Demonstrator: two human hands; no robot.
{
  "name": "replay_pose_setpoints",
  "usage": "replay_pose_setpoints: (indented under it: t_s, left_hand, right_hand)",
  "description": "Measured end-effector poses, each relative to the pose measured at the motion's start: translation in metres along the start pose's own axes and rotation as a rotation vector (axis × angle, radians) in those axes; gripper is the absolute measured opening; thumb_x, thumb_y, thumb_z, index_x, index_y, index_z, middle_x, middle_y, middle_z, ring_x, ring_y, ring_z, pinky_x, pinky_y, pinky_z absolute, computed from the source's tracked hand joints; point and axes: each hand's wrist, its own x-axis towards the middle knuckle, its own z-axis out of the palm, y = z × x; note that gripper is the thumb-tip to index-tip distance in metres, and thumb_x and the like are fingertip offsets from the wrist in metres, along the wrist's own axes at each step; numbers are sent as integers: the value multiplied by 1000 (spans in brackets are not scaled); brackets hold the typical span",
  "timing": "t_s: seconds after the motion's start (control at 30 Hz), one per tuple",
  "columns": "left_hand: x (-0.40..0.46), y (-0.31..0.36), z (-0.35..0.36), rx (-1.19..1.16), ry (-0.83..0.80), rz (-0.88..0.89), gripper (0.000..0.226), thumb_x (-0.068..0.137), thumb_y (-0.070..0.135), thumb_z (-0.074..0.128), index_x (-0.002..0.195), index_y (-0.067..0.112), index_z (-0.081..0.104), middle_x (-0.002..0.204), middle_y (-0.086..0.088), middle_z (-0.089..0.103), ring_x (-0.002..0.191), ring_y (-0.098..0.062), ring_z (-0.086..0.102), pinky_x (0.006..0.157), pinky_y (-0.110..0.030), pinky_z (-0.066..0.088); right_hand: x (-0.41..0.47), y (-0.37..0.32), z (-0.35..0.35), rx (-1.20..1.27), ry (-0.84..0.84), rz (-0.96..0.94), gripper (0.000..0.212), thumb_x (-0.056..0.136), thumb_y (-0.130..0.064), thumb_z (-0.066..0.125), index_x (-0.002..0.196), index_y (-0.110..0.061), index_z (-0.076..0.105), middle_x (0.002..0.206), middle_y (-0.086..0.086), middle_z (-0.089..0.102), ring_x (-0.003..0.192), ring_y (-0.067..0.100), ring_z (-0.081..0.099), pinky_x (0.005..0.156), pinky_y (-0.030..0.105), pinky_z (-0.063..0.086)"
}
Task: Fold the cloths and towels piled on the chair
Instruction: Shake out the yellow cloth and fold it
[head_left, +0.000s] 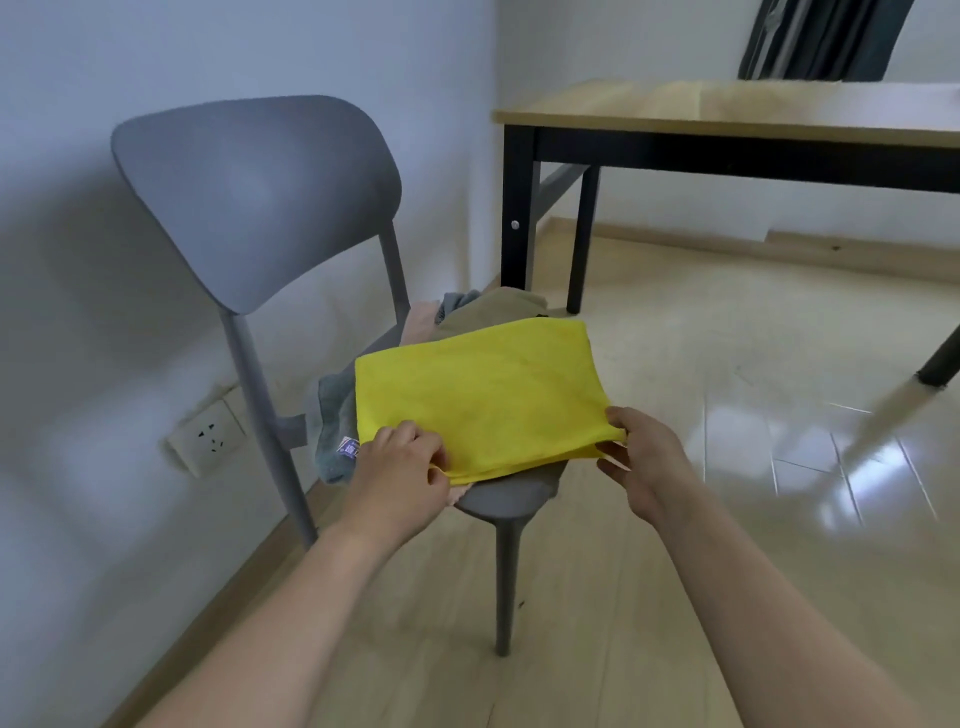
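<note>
A yellow cloth (478, 395), folded in half, lies flat over the pile on the grey chair (254, 202). My left hand (402, 475) pinches its near left corner. My right hand (641, 462) pinches its near right corner. Under the yellow cloth lie a grey-blue towel (332, 421) with a label, hanging off the left side, a tan cloth (498, 309) and a pink cloth (421, 322) at the back. Most of the seat is hidden by the cloths.
A wooden table (727, 111) with black legs stands at the back right. A wall socket (208, 439) sits low on the wall behind the chair. A dark curtain (821, 39) hangs beyond the table. Shiny floor (727, 415) spreads to the right.
</note>
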Motion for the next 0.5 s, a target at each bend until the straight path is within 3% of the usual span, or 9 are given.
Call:
replay_pose_setpoints:
  t_s: [0.13,0.23,0.3,0.4,0.5]
  left_hand:
    - [0,6,-1,42,-14,52,14,83,25,52,95,25,60,98,5,50,100,-20,44,81,-32,31]
    - [2,11,-2,36,-43,89,10,83,23,53,91,22,57,93,5,47,96,-21,44,77,-32,32]
    - [3,13,-3,30,-74,104,5,83,20,51,88,22,52,92,6,44,96,-22,44,78,-33,34]
    - [6,14,-8,58,-169,80,4,85,20,48,87,24,46,100,3,44,100,-22,41,85,-34,37]
    - [7,10,-12,88,-216,71,10,86,29,52,93,22,49,105,3,44,102,-20,39,88,-33,37]
  right_hand:
    - [7,9,4,-16,-22,36,40,94,-17,55,132,-10,47,122,10,56,104,28,56,82,39,47]
    - [12,15,9,-62,-6,108,47,94,-25,58,135,-6,46,131,9,50,117,30,49,93,43,47]
    - [15,18,10,-75,8,156,43,94,-28,58,130,-7,50,121,10,53,109,29,53,93,43,48]
    - [18,16,10,-10,-16,216,18,94,-26,58,101,-10,57,85,6,57,72,20,56,66,35,49]
    - [19,9,9,-4,14,223,16,91,-20,62,81,-12,53,70,5,51,56,15,47,50,28,43]
